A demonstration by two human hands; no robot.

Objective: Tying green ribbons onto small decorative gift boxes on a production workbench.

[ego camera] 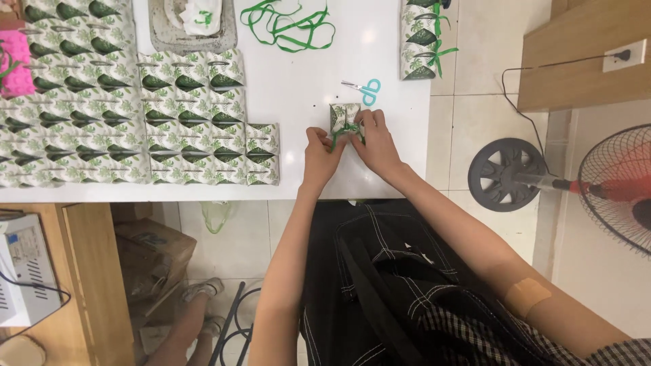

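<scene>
Closest to you, a checked sleeve and black stitched trousers [380, 285], a tan plaster on your right forearm. Both bare arms reach up to the white bench [298, 88]. Your left hand [321, 157] and right hand [377, 144] pinch a thin green ribbon [342, 135] across a small leaf-printed paper box [344, 116], fingers of each grip closed on the ribbon; the knot itself is hidden under your fingertips. Just beyond lie blue-handled scissors [366, 89]. To the left, rows of matching glossy boxes [135, 115] are packed edge to edge. A loose tangle of ribbon [288, 27] sits at the far edge. On the right, a floor fan [610, 186], cut off by the frame.
</scene>
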